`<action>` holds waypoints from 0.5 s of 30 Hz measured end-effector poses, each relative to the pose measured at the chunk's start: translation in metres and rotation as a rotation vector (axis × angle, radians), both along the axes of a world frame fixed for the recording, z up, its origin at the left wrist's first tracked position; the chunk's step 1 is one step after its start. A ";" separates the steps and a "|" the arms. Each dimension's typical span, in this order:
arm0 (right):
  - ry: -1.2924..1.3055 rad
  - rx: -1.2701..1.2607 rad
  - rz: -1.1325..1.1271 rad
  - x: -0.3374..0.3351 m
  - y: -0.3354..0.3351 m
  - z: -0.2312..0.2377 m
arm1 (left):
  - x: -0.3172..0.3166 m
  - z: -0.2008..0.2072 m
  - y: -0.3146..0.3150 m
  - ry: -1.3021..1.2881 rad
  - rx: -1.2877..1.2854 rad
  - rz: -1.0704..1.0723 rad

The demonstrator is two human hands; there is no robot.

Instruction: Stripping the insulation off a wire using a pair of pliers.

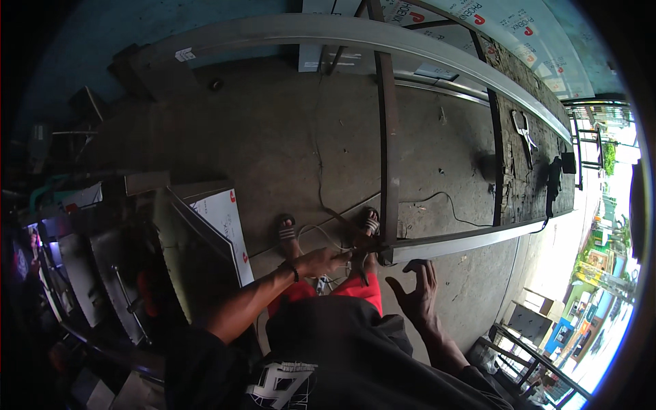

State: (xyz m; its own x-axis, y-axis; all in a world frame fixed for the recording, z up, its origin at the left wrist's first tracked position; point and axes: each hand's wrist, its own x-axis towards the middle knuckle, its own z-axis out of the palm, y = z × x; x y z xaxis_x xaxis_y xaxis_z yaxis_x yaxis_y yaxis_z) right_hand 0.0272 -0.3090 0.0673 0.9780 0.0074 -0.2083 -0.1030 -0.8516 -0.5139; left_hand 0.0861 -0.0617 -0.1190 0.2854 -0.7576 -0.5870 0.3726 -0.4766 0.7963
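Observation:
My left hand (323,262) reaches in from the left, its fingers closed at the near end of a grey metal bar (447,244). What it grips there is small and dark, and I cannot make out its kind. Just below the bar's end, my right hand (419,292) is raised, thumb and fingers apart, with nothing in it. That bar runs off to the right, under a wooden-topped bench end. A brown crossbar (388,137) meets it near my left hand and leads away to a long grey metal beam (273,31) at the far side.
Locking pliers (525,133) lie on the worn wooden board (516,171) at the right, beside a dark tool (553,184). Cables (444,198) trail over the concrete floor (273,137). Sheet panels (222,225) lean at the left. Shelving (533,355) stands at lower right.

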 end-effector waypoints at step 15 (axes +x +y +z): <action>-0.058 -0.113 0.676 0.078 -0.087 -0.066 | -0.017 0.012 0.000 -0.137 0.101 0.009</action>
